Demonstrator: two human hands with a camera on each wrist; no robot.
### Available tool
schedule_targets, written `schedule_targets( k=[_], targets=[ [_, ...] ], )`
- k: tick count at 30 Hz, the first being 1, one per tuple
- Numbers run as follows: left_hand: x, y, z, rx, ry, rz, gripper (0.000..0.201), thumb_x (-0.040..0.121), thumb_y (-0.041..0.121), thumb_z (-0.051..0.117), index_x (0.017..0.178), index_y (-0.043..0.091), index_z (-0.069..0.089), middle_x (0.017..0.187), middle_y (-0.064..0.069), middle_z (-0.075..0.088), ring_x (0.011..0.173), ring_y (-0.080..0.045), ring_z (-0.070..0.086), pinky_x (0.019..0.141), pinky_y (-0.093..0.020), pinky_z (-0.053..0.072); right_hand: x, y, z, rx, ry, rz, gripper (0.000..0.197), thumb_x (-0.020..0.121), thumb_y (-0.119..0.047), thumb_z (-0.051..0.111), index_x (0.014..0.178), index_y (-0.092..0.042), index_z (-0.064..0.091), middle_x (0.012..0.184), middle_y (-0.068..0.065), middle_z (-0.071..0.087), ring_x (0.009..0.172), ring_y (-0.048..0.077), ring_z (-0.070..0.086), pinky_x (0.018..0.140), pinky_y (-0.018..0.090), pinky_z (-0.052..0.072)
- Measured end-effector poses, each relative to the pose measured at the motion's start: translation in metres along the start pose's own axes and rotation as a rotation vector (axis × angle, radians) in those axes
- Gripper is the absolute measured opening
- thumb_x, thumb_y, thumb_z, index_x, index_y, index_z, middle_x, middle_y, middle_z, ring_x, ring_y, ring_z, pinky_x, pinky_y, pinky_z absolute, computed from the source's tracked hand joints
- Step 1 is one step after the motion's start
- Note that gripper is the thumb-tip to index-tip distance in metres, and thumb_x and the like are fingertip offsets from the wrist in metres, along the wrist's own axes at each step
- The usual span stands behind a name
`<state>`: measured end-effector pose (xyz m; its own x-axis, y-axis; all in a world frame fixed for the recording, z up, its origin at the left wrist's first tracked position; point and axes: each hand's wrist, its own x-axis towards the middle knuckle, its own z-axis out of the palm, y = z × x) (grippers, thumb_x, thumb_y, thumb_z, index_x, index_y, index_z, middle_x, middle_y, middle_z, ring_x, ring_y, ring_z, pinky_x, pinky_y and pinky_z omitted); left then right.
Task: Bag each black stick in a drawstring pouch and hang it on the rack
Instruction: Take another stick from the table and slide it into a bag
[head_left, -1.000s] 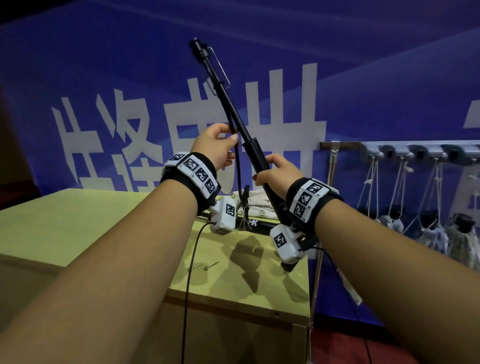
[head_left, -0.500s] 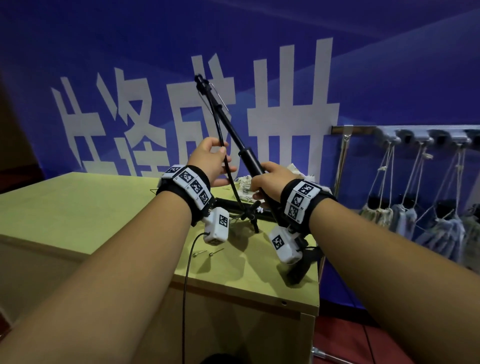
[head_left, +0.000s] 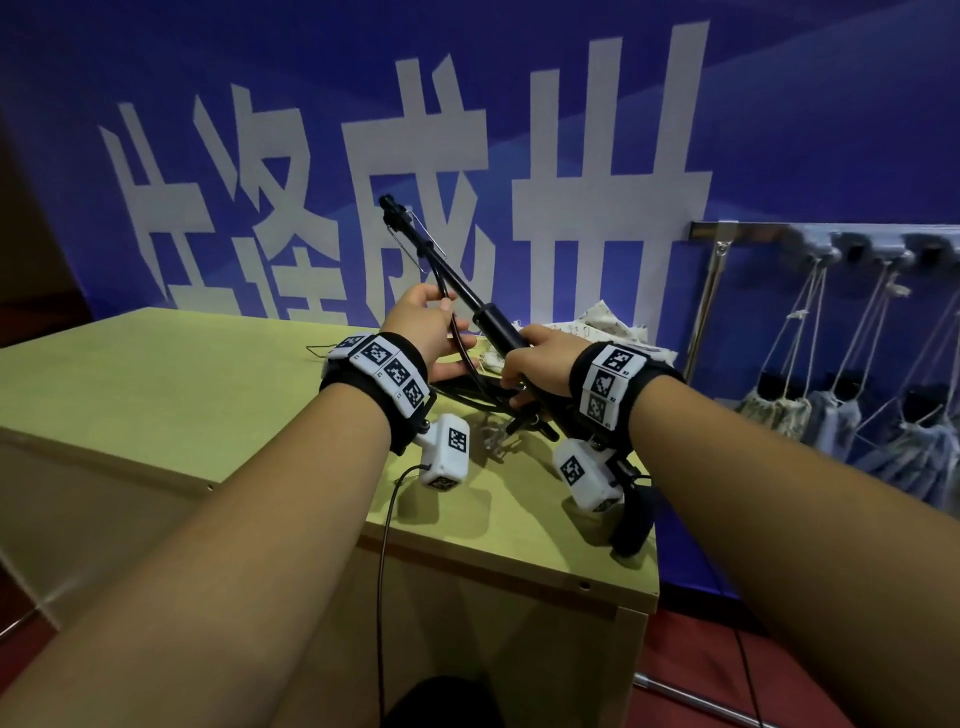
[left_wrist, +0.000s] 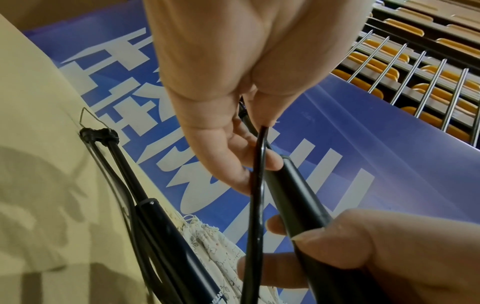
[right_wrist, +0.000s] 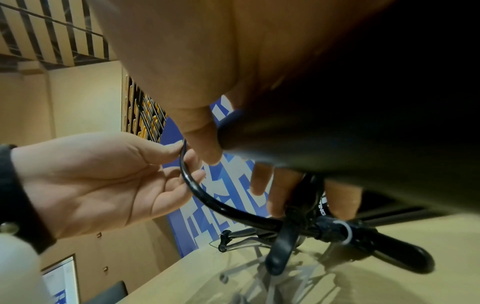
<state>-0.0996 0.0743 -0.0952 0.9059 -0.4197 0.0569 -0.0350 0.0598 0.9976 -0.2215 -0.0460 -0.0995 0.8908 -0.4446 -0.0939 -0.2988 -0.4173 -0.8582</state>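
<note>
My left hand (head_left: 423, 332) pinches black cord (left_wrist: 255, 205); my right hand (head_left: 540, 361) wraps black stick (head_left: 498, 330), tilted above table (head_left: 208, 374). Step: gathering cord. Next: floral pouch (head_left: 602, 332) behind, mouth needs opening; rack (head_left: 779, 234) far right

1. Black stick (head_left: 498, 332): slim shaft widening to a thick handle, tilted up and to the left above the table, wire clip at its tip, thin black cable (left_wrist: 255, 205) looping alongside; gripped at the handle.
2. Second black stick (left_wrist: 155, 222): flat on the table, same build.
3. Drawstring pouch (head_left: 608, 332): pale patterned cloth, crumpled on the table behind.
4. Rack (head_left: 831, 241): at right, filled pouches (head_left: 779, 410) hung by strings.
</note>
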Motion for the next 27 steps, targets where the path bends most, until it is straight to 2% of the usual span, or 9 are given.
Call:
schedule_targets(
  k=[4, 6, 9, 12, 15, 18, 21, 24, 27],
  targets=[
    [0.003, -0.004, -0.004, -0.002, 0.024, -0.013, 0.020, 0.111, 0.025, 0.041, 0.112, 0.027, 0.061, 0.094, -0.007, 0.063, 0.075, -0.020, 0.064, 0.072, -0.045, 0.063, 0.005, 0.002, 0.000, 0.033, 0.004, -0.002, 0.032, 0.099, -0.010, 0.064, 0.129, -0.019, 0.056, 0.111, 0.018, 0.076, 0.086, 0.024, 0.075, 0.076, 0.039, 0.063],
    [0.005, -0.005, -0.006, 0.040, 0.044, 0.001, 0.022, 0.111, 0.026, 0.040, 0.117, 0.027, 0.061, 0.092, -0.007, 0.063, 0.070, -0.019, 0.060, 0.067, -0.040, 0.061, 0.008, 0.003, -0.002, -0.026, 0.063, -0.034, 0.032, 0.097, -0.015, 0.067, 0.127, -0.020, 0.058, 0.109, 0.016, 0.078, 0.087, 0.023, 0.076, 0.079, 0.039, 0.063],
    [0.007, -0.005, -0.008, 0.051, 0.058, 0.017, 0.023, 0.110, 0.025, 0.040, 0.119, 0.028, 0.061, 0.092, -0.008, 0.066, 0.063, -0.016, 0.054, 0.059, -0.033, 0.055, 0.012, 0.003, -0.004, -0.164, 0.158, -0.089, 0.032, 0.097, -0.026, 0.067, 0.127, -0.025, 0.056, 0.101, 0.008, 0.073, 0.081, 0.021, 0.070, 0.069, 0.032, 0.058],
    [0.007, -0.003, -0.006, -0.014, 0.048, 0.007, 0.024, 0.111, 0.025, 0.038, 0.122, 0.025, 0.060, 0.087, -0.008, 0.065, 0.056, -0.013, 0.051, 0.054, -0.029, 0.049, 0.017, 0.004, -0.004, -0.187, 0.159, -0.098, 0.036, 0.097, -0.028, 0.067, 0.130, -0.025, 0.056, 0.107, 0.009, 0.070, 0.084, 0.023, 0.068, 0.071, 0.033, 0.058],
    [0.005, 0.000, -0.003, -0.129, 0.010, -0.005, 0.025, 0.112, 0.023, 0.037, 0.127, 0.018, 0.057, 0.085, -0.008, 0.062, 0.059, -0.014, 0.052, 0.056, -0.030, 0.052, 0.021, 0.005, -0.002, -0.191, 0.157, -0.108, 0.037, 0.097, -0.028, 0.068, 0.132, -0.025, 0.056, 0.107, 0.008, 0.069, 0.086, 0.022, 0.068, 0.069, 0.031, 0.056],
    [0.001, 0.005, 0.000, -0.196, -0.041, 0.001, 0.024, 0.112, 0.020, 0.038, 0.128, 0.017, 0.056, 0.095, -0.012, 0.063, 0.073, -0.020, 0.060, 0.061, -0.036, 0.060, 0.020, 0.005, -0.003, -0.174, 0.181, -0.123, 0.033, 0.096, -0.027, 0.068, 0.127, -0.025, 0.058, 0.105, 0.007, 0.069, 0.084, 0.021, 0.067, 0.070, 0.033, 0.058],
    [-0.005, 0.012, 0.006, -0.222, -0.077, 0.010, 0.023, 0.111, 0.020, 0.040, 0.127, 0.018, 0.057, 0.101, -0.013, 0.064, 0.084, -0.026, 0.067, 0.067, -0.043, 0.063, 0.017, 0.005, -0.007, -0.112, 0.222, -0.128, 0.031, 0.093, -0.023, 0.069, 0.124, -0.023, 0.062, 0.104, 0.008, 0.070, 0.083, 0.021, 0.065, 0.071, 0.034, 0.057],
    [-0.013, 0.023, 0.014, -0.244, -0.109, 0.012, 0.022, 0.111, 0.019, 0.041, 0.125, 0.018, 0.057, 0.104, -0.016, 0.064, 0.088, -0.029, 0.068, 0.069, -0.046, 0.063, 0.011, 0.005, -0.014, -0.055, 0.258, -0.129, 0.031, 0.090, -0.023, 0.071, 0.120, -0.024, 0.064, 0.103, 0.009, 0.072, 0.084, 0.023, 0.067, 0.064, 0.029, 0.049],
    [-0.022, 0.034, 0.025, -0.248, -0.142, 0.028, 0.023, 0.111, 0.018, 0.041, 0.126, 0.018, 0.058, 0.106, -0.016, 0.062, 0.089, -0.030, 0.067, 0.070, -0.047, 0.063, 0.001, 0.005, -0.023, 0.004, 0.291, -0.133, 0.030, 0.087, -0.019, 0.072, 0.116, -0.024, 0.064, 0.101, 0.007, 0.073, 0.090, 0.024, 0.070, 0.066, 0.031, 0.051]
  ],
)
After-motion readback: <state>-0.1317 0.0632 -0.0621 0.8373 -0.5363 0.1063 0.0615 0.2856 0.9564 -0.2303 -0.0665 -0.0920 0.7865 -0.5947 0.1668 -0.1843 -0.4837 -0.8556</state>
